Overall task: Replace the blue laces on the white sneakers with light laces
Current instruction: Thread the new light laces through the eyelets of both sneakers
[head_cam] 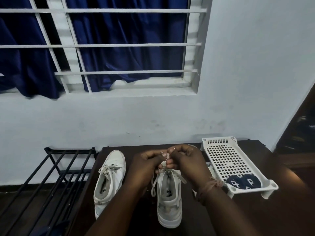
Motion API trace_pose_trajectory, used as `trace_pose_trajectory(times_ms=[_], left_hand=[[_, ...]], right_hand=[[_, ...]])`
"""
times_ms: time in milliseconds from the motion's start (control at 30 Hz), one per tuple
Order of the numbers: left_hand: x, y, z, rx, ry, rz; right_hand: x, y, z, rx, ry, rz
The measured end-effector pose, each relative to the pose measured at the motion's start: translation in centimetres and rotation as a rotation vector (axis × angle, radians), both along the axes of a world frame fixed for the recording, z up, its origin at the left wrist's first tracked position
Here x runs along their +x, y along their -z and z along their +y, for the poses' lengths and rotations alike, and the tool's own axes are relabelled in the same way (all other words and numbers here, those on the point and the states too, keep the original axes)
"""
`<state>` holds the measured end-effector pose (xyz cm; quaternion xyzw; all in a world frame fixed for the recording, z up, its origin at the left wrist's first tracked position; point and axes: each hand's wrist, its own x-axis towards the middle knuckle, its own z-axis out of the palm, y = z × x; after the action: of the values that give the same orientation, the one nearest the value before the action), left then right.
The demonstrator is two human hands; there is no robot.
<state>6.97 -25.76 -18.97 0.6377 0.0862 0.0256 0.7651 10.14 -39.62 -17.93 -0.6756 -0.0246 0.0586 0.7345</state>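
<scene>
Two white sneakers stand on a dark table (247, 217), heels toward me. The left sneaker (109, 181) carries a light lace tied in a bow. The right sneaker (167, 200) sits under my hands, its light lace (177, 176) looped and trailing over both sides of the collar. My left hand (144, 166) and my right hand (187, 162) meet above its tongue, fingers pinched on the lace strands. The toe of the right sneaker is hidden behind my hands. A dark blue bundle (243, 182), probably the blue laces, lies in the white tray.
A white perforated plastic tray (226, 160) rests on the table at the right. A black metal rack (51, 176) stands left of the table. Behind is a pale wall with a barred window and a blue curtain (119, 48).
</scene>
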Motion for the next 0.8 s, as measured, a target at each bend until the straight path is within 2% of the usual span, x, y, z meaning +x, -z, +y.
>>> trace_pose_trajectory(times_ms=[100, 200, 300, 433, 600, 800], left_hand=[[-0.1, 0.1, -0.1, 0.018, 0.009, -0.024], [0.2, 0.3, -0.3, 0.095, -0.009, -0.045], [0.8, 0.8, -0.2, 0.233, -0.05, -0.052], [1.1, 1.5, 0.1, 0.308, -0.071, -0.008], [1.4, 1.8, 0.6, 0.389, -0.087, -0.019], [1.4, 2.8, 0.7, 0.527, -0.058, -0.052]], right_hand=[[0.2, 0.4, -0.2, 0.007, 0.08, 0.026], [0.5, 0.8, -0.1, -0.077, 0.128, 0.014], [0.8, 1.2, 0.1, -0.171, 0.084, 0.015], [0.4, 1.5, 0.4, -0.35, -0.007, -0.013], [0.0, 1.2, 0.3, -0.307, -0.053, 0.023], [-0.1, 1.7, 0.7, -0.53, -0.025, -0.064]])
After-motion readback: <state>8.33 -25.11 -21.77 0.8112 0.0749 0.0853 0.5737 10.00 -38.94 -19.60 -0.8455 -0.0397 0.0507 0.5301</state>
